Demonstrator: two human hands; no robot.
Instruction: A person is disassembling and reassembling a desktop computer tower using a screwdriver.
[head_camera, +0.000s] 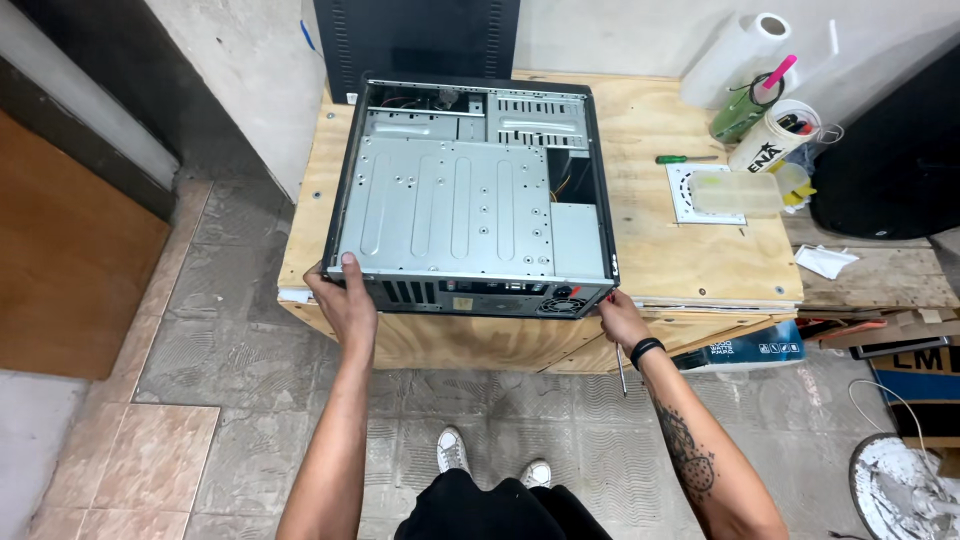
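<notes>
Hands on both near corners of a computer case lying flat on the plywood table.

We clamp our left hand over the left corner, thumb on top; our right hand pinches the right corner with a screwdriver tucked under it — steadying the open side upward. The screwdriver's handle stays hidden, and the case's insides sit in shadow.

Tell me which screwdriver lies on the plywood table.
The green-handled screwdriver, lying flat on the plywood table beside the white square grate. The other, a red-handled screwdriver, hangs from the right hand.
</notes>
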